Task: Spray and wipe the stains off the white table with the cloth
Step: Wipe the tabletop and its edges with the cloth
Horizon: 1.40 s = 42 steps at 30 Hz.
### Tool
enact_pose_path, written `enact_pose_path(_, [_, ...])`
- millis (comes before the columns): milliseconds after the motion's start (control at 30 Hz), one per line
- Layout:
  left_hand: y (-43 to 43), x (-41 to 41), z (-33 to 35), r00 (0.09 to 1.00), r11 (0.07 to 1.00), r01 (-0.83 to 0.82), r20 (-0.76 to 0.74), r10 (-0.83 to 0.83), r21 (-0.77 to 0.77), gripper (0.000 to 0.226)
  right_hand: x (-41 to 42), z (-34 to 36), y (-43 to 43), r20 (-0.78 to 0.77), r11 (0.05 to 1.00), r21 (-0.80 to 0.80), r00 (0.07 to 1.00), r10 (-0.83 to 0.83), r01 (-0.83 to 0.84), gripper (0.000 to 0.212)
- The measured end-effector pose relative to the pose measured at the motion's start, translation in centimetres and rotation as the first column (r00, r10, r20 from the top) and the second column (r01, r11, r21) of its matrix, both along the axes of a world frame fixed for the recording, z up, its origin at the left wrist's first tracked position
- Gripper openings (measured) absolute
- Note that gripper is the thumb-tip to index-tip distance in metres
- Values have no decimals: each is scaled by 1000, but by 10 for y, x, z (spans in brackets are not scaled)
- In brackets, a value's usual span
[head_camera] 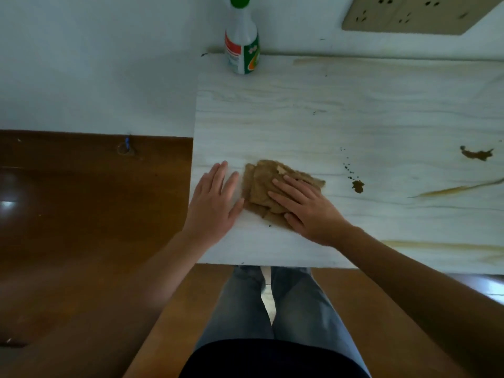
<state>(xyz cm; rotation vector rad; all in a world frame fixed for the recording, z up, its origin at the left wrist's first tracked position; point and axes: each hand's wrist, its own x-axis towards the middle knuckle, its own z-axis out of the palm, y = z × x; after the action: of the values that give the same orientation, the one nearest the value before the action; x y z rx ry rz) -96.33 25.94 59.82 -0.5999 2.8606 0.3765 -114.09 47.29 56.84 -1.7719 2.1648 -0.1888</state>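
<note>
The cloth [261, 186], brown and crumpled into loose folds, lies in the middle of the frame on the left part of the white table [327, 118]. The right hand [308, 208] lies flat on top of its right half, fingers straight and spread, pointing to the upper left; it presses down on the fabric and does not curl round it. The left hand [215, 200] rests palm down on the bare tabletop just left of the cloth, fingers straight and close together, its thumb at the cloth's lower left edge.

To the right of the cloth, a brown blotch [357, 186] sits on the table with a trail of small dark specks [347, 166] above it. Farther right, near the frame's edge, is a darker smear [477, 154], and below that a long yellowish streak [458, 189] runs slantwise. Another pale brown streak [436, 245] follows the table's near edge at lower right, and a faint one [327, 60] lies along the far edge.

The spray bottle [242, 47], white with a green cap and a red and green label, stands upright at the table's far left corner, top centre of the frame, well apart from both hands.

A beige socket plate [409, 15] is on the wall [95, 64] at upper right. The brown wooden floor [81, 214] fills the left side, and grey jeans [294, 309] show at the bottom centre.
</note>
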Motion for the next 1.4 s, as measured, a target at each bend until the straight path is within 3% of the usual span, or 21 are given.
enact_pose_path(100, [0, -18, -2, 1000, 1000, -5, 28, 5, 2, 65, -39, 2, 5, -16, 946, -20, 946, -324, 324, 57])
enact_pose_path(167, [2, -26, -5, 997, 1000, -21, 68, 22, -8, 68, -47, 2, -6, 4, 839, -33, 840, -543, 543, 56])
enact_pose_path(267, [7, -29, -12, 997, 998, -48, 65, 50, -34, 67, -27, 2, -37, 23, 700, -18, 700, -714, 714, 57])
enact_pose_path(333, [9, -28, -15, 997, 998, -54, 51, 56, -39, 67, -6, 3, -51, 20, 754, 11, 753, -657, 657, 58])
enact_pose_path(400, [9, -28, -18, 997, 998, -54, 46, 56, -45, 67, 9, 3, -53, 39, 907, -20, 907, -419, 420, 57])
enact_pose_path(467, [8, -29, -19, 996, 997, -51, 68, 54, -50, 70, -1, 0, -48, 40, 983, -61, 985, -168, 170, 56])
enact_pose_path(533, [8, -29, -20, 995, 997, -49, 86, 54, -56, 70, -28, -4, -50, 12, 996, -79, 999, -50, 51, 56])
enact_pose_path(733, [12, -41, -18, 994, 991, -105, 1, 105, -84, 62, -106, -1, -110, 14, 998, -61, 1000, -2, 3, 55])
enact_pose_path(900, [-7, -85, -19, 992, 987, -108, -74, 100, -120, 61, -173, 2, -146, -13, 997, -54, 998, -55, 54, 55])
enact_pose_path(1000, [-18, -111, -22, 996, 986, -83, -41, 78, -148, 65, -214, 3, -144, -17, 960, -103, 965, -263, 260, 56])
enact_pose_path(1133, [-17, -114, -28, 996, 981, -84, -38, 79, -178, 66, -240, 0, -112, 17, 790, -119, 797, -603, 601, 55])
enact_pose_path(1267, [-18, -111, -28, 997, 981, -76, -26, 72, -179, 67, -217, -4, -88, 44, 652, -106, 658, -751, 751, 57])
enact_pose_path(1333, [-19, -111, -29, 997, 981, -77, -16, 75, -180, 68, -192, -4, -84, 26, 709, -121, 716, -698, 695, 55])
enact_pose_path(1400, [-18, -111, -29, 997, 981, -78, -3, 79, -177, 68, -165, -6, -79, 8, 838, -145, 848, -531, 526, 54])
